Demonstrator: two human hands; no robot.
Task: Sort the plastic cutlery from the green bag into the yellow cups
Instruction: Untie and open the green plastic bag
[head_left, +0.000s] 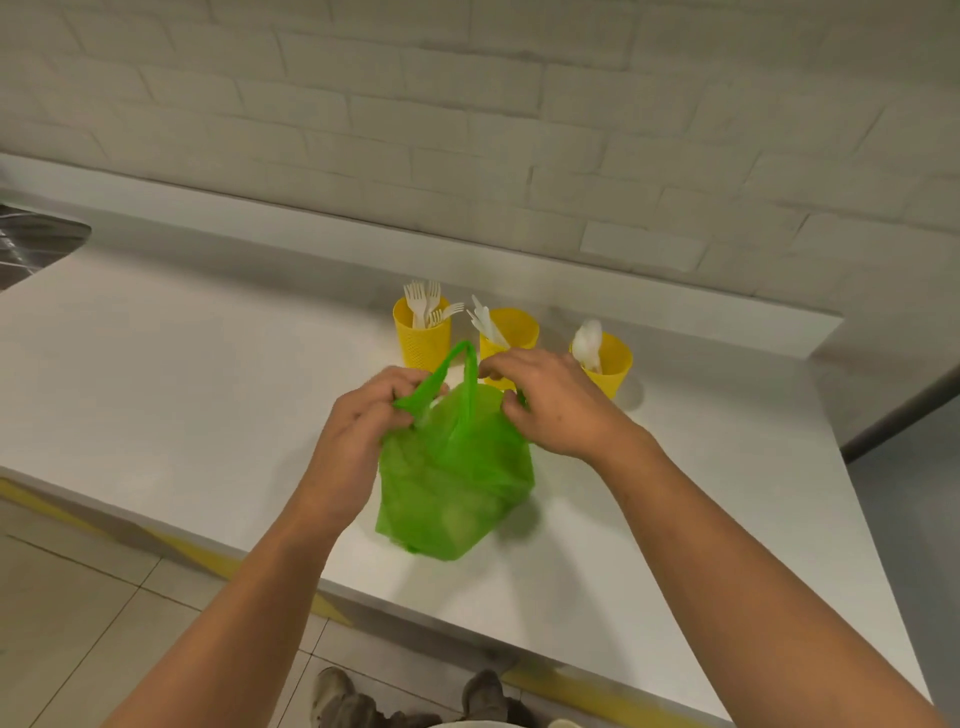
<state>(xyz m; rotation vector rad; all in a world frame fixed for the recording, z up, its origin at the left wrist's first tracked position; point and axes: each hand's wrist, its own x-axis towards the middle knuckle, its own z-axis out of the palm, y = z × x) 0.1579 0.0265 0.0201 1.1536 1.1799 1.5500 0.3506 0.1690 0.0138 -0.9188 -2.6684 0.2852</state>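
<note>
A green plastic bag (457, 478) sits on the white counter (208, 374) in front of me. My left hand (363, 421) grips its left handle and rim. My right hand (556, 405) pinches the right side of its opening. Behind the bag stand three yellow cups. The left cup (422, 338) holds several white forks, the middle cup (511, 332) holds white knives, and the right cup (608, 364) holds white spoons. What lies inside the bag is hidden.
A white brick wall (467, 130) with a low ledge runs behind the cups. A metal sink (31, 239) shows at the far left. The counter's front edge runs diagonally past my shoes (332, 696), with tiled floor below.
</note>
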